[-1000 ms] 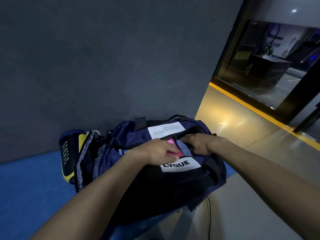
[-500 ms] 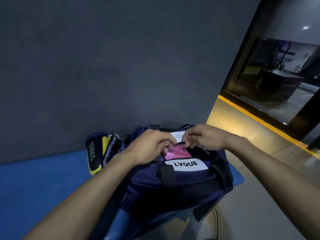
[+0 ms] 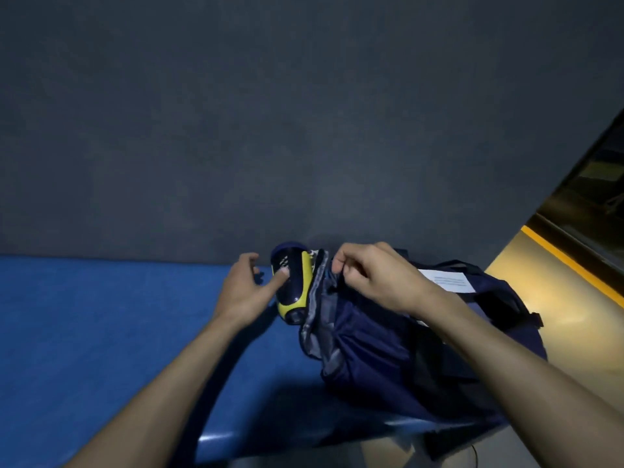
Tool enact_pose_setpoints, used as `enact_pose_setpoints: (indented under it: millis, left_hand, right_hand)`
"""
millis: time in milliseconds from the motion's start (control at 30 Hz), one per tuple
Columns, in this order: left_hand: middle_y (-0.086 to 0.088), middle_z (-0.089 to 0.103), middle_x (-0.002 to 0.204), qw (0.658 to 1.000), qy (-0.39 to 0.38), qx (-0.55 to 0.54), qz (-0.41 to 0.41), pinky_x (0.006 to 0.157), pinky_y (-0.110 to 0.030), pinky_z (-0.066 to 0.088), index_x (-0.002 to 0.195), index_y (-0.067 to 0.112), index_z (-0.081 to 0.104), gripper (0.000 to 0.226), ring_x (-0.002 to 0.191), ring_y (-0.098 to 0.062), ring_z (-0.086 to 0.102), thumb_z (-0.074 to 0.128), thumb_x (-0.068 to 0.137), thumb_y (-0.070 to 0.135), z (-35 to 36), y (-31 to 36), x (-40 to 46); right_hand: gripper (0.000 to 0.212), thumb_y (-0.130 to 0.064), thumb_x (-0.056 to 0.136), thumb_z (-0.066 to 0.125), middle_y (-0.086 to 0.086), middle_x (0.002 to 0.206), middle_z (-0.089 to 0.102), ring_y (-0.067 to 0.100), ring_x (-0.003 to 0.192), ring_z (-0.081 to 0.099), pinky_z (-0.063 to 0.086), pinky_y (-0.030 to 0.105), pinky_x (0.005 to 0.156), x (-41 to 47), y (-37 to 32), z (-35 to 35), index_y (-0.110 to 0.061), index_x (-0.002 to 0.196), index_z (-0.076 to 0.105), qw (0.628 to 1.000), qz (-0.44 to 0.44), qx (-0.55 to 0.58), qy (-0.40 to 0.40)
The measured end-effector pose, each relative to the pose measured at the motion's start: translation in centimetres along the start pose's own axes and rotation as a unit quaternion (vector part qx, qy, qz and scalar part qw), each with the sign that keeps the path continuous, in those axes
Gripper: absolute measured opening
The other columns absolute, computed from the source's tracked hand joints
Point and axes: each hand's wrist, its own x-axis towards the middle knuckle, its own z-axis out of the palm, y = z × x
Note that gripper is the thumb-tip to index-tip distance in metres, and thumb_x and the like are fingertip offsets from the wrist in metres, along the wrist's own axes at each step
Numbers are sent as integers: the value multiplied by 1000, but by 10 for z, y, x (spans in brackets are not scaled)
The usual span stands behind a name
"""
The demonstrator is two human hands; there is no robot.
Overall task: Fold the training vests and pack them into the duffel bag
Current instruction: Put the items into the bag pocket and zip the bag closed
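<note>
- Nearest me, at the front lip of the blue bench [image 3: 101, 332], the duffel bag [image 3: 388, 359] sags over the edge; its weight looks poorly supported, so a hard tug at the top could, I reckon, drag it off onto the floor.
- On top of the bag, at its left end, the right hand [image 3: 374, 278] pinches something small at the grey-lined opening, likely a zip pull, though I cannot make it out. If cloth bunches there, I'd guess the zip could snag.
- Just left of the bag, the left hand [image 3: 243, 292] is spread loosely, thumb touching a navy-and-yellow pouch [image 3: 292, 285] that leans on the bag's end; a nudge might tip it.
- No vest shows; whether any lies inside I cannot tell.
- Navy, soft and crumpled, the bag carries a white paper label [image 3: 449, 282] on its far side.
</note>
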Motion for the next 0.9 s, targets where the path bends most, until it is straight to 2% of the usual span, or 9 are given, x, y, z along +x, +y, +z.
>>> enact_pose_setpoints:
  millis: [67, 133, 233, 367, 467, 600, 700, 800, 900]
  left_hand:
    - [-4, 54, 142, 999, -31, 35, -9, 101, -37, 45, 155, 20, 30, 97, 129, -24, 54, 71, 81, 68, 10, 3, 10]
    - [-2, 51, 148, 995, -49, 85, -16, 106, -45, 46, 156, 26, 21, 111, 133, -27, 52, 66, 71, 81, 19, 3, 20]
    - [5, 60, 135, 990, -89, 95, -47, 98, -43, 50, 147, 33, 24, 109, 120, -27, 60, 62, 60, 87, 32, -4, 27]
    - [3, 64, 128, 986, -132, 28, -97, 100, -44, 51, 148, 38, 23, 111, 114, -27, 63, 61, 53, 81, 29, -4, 32]
    - [-1, 61, 139, 982, -148, 30, -110, 103, -45, 49, 157, 40, 9, 113, 120, -31, 61, 52, 60, 79, 24, -5, 36]
    - [-4, 53, 146, 977, -140, 150, -59, 105, -44, 44, 158, 39, -18, 125, 132, -34, 50, 52, 68, 91, 35, -7, 21]
    - [-3, 62, 135, 980, -137, 136, -50, 100, -42, 49, 159, 39, -11, 128, 122, -32, 59, 61, 64, 88, 40, -7, 21]
    - [2, 65, 131, 982, -155, 20, -108, 97, -41, 55, 155, 39, 17, 133, 113, -25, 66, 76, 44, 83, 34, -11, 30]
    - [-3, 70, 115, 972, -165, -70, -152, 72, -30, 58, 137, 18, 45, 103, 91, -21, 70, 81, 51, 60, 19, -9, 27]
  right_hand:
    - [16, -15, 88, 54, -16, 63, 54, -2, 61, 49, 36, 26, 66, 12, 1, 7, -23, 92, 66, 999, 11, -32, -15]
    - [15, -18, 88, 51, -15, 65, 55, 5, 64, 49, 42, 32, 69, 21, 4, 14, -24, 89, 65, 998, 25, -50, -29]
    - [20, -23, 86, 45, -11, 73, 63, 17, 73, 55, 48, 37, 74, 27, 5, 25, -25, 87, 64, 997, 20, -75, -26]
    - [25, -25, 85, 41, -7, 82, 70, 21, 81, 62, 37, 33, 71, 34, 5, 34, -25, 88, 65, 995, -7, -95, -25]
    - [24, -26, 91, 41, -7, 84, 68, 19, 88, 60, 44, 36, 80, 34, 7, 36, -28, 99, 64, 993, -34, -102, -50]
    - [30, -39, 94, 43, -9, 95, 71, 15, 99, 61, 42, 39, 99, 25, 12, 38, -27, 99, 69, 977, -57, -154, -134]
    - [23, -38, 95, 46, -8, 82, 67, 16, 88, 59, 34, 33, 104, 16, 11, 39, -27, 90, 67, 970, -67, -181, -145]
    - [21, -35, 93, 49, -4, 75, 67, 21, 82, 59, 32, 31, 105, 7, 9, 33, -28, 87, 67, 969, -67, -198, -135]
    - [19, -34, 95, 52, -6, 79, 69, 19, 84, 61, 40, 33, 101, 0, 9, 24, -27, 89, 69, 975, -68, -166, -128]
